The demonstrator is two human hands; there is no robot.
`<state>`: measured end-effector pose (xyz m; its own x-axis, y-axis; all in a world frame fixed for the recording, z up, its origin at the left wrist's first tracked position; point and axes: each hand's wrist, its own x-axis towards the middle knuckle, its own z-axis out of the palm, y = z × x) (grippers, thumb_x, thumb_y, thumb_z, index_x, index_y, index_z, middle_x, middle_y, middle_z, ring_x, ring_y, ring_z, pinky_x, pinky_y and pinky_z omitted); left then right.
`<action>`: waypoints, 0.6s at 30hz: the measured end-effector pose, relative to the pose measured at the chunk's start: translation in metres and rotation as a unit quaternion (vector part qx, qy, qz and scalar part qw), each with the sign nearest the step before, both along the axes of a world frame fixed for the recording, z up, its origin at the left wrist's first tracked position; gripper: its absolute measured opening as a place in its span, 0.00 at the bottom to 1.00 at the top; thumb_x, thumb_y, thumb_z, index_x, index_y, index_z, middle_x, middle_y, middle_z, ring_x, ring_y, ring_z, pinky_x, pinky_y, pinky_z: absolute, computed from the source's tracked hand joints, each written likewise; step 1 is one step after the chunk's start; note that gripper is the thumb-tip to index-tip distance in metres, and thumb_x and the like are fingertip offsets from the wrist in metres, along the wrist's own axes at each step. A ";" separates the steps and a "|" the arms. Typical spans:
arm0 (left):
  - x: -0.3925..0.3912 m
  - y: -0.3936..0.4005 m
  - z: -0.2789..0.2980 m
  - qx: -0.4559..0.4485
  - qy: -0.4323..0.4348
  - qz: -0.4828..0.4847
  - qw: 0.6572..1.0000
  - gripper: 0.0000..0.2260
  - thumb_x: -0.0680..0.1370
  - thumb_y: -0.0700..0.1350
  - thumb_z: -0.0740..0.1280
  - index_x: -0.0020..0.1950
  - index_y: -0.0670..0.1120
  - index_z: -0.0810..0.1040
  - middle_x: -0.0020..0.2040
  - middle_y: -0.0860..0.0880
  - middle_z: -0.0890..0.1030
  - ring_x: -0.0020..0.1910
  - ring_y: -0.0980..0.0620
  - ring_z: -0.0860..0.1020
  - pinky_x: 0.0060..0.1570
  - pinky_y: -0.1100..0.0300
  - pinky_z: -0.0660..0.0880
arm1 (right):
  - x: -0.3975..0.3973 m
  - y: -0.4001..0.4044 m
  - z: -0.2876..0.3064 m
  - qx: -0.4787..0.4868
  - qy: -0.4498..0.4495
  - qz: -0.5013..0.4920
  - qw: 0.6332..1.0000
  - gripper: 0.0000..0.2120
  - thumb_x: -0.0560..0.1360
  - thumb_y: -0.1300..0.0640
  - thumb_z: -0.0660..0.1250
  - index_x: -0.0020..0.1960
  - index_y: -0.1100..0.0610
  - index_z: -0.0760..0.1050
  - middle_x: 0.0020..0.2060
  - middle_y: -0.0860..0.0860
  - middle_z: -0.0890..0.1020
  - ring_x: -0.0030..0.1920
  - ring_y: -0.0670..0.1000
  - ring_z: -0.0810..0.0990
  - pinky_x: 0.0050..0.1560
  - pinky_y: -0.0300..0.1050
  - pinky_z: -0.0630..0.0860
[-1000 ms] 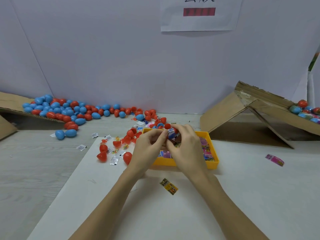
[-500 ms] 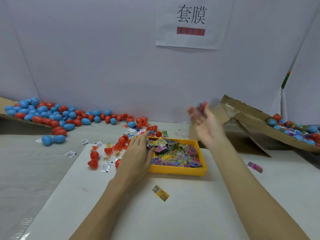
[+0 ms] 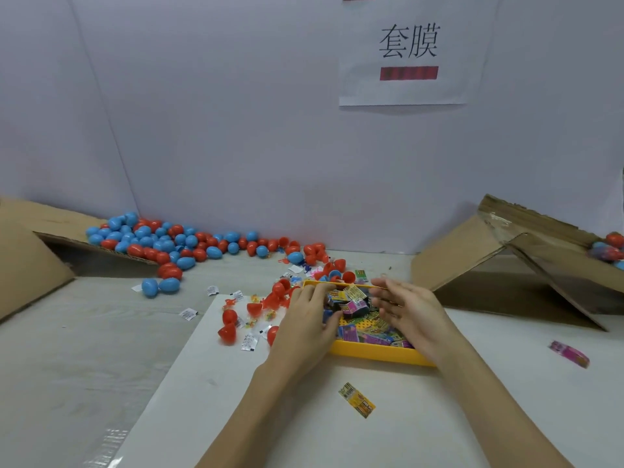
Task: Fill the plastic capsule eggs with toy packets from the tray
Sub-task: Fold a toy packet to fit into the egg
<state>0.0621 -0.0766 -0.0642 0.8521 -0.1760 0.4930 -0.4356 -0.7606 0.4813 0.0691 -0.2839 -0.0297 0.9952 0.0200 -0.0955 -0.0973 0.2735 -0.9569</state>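
Returning hand: the right hand [image 3: 410, 317] is back over the yellow tray [image 3: 378, 353], having swung out half a second ago toward the cardboard ramp [image 3: 472, 261] on the right, where it carried something small and dark that is now gone from it.
Meaning for the task: one filled egg appears to be dispatched, so my judgement is that a new cycle starts here, with a fresh packet to be picked.
Stray packet: one yellow packet [image 3: 357, 400] lies on the white sheet [image 3: 209, 383] near its front edge, apart from the tray.
Pink packet: another [image 3: 569, 354] lies alone toward the sheet's right edge.
Left hand: the left hand [image 3: 309, 320] rests across the tray's left rim, as it did half a second ago; fingers lie fairly straight over the toy packets [image 3: 354, 304], thumb tip against them, nothing clearly pinched.
Right hand pose: palm turned inward, fingers extended and relaxed above the packets, holding nothing that I can see.
Task things: the packets fill the tray at the sheet's far middle.
Red halves: open red egg halves [image 3: 233, 327] sit just left of the tray.
Far left: whole blue and red eggs [image 3: 162, 241] spill from a cardboard flap [image 3: 30, 258] along the back wall.
Far right: finished eggs [image 3: 609, 248] rest at the ramp's top edge.
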 end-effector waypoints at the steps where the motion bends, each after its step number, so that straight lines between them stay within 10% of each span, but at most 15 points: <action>1: 0.001 0.000 0.001 0.013 0.006 0.008 1.000 0.23 0.83 0.52 0.66 0.77 0.52 0.65 0.70 0.53 0.71 0.69 0.55 0.63 0.66 0.64 0.65 | 0.001 -0.001 -0.001 -0.009 -0.001 -0.004 1.000 0.12 0.85 0.59 0.62 0.57 0.62 0.84 0.45 0.56 0.87 0.43 0.49 0.85 0.42 0.41 0.80; 5: 0.028 -0.001 0.019 0.057 0.037 0.062 0.996 0.31 0.82 0.56 0.66 0.80 0.47 0.59 0.75 0.48 0.67 0.74 0.48 0.62 0.73 0.52 0.66 | 0.004 -0.002 -0.003 -0.020 -0.001 -0.003 1.000 0.12 0.85 0.59 0.62 0.56 0.61 0.84 0.41 0.54 0.86 0.39 0.48 0.84 0.42 0.41 0.79; 18: 0.184 0.040 0.026 0.200 0.128 0.129 0.963 0.13 0.81 0.45 0.68 0.66 0.47 0.79 0.64 0.44 0.74 0.60 0.43 0.77 0.58 0.52 0.75 | 0.014 0.000 -0.016 -0.034 0.001 0.023 0.999 0.12 0.85 0.58 0.62 0.54 0.61 0.84 0.39 0.53 0.86 0.36 0.47 0.83 0.35 0.38 0.76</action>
